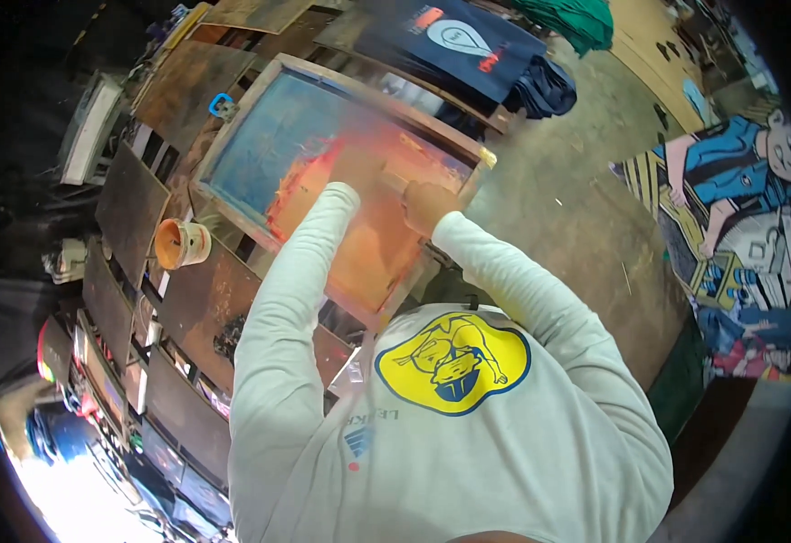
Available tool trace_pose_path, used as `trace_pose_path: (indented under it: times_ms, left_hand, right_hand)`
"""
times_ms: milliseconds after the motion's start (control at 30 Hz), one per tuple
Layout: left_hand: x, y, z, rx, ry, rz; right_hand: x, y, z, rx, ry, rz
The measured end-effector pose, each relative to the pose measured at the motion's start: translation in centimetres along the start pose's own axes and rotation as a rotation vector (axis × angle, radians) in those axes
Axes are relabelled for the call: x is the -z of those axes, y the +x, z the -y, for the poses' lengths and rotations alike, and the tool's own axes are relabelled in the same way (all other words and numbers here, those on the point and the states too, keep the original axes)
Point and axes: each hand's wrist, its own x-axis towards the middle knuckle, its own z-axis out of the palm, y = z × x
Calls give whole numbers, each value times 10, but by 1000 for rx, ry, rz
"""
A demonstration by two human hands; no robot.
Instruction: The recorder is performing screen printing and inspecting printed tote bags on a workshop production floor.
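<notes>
A wooden-framed printing screen (233,118) lies tilted across the work bench, its mesh blue at the far left and smeared with red and orange ink on the near side. Over the inked mesh, my left hand (356,166) and my right hand (429,206) are closed side by side on a squeegee (395,184). Only a bit of its wooden handle shows between them. Motion smears the left hand's fingers and the squeegee's blade cannot be made out.
Left of the screen stands an orange-stained bucket (195,244). A blue clamp handle (221,104) sits at the frame's left edge. Dark printing boards (198,303) line the bench. Beyond the screen lie printed dark fabric (468,45) and green cloth (576,23). A cartoon-painted panel (730,208) stands right.
</notes>
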Motion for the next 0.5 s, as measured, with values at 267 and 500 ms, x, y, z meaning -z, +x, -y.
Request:
trace_pose_path:
  times_ms: [267,500]
  left_hand:
    - [-4,-96,19,-54,-143,-149]
    - [11,-193,1,-10,-208,-120]
  right_hand:
    - [-71,-30,60,32,-112,-17]
    - [-76,-92,115,99,-89,116]
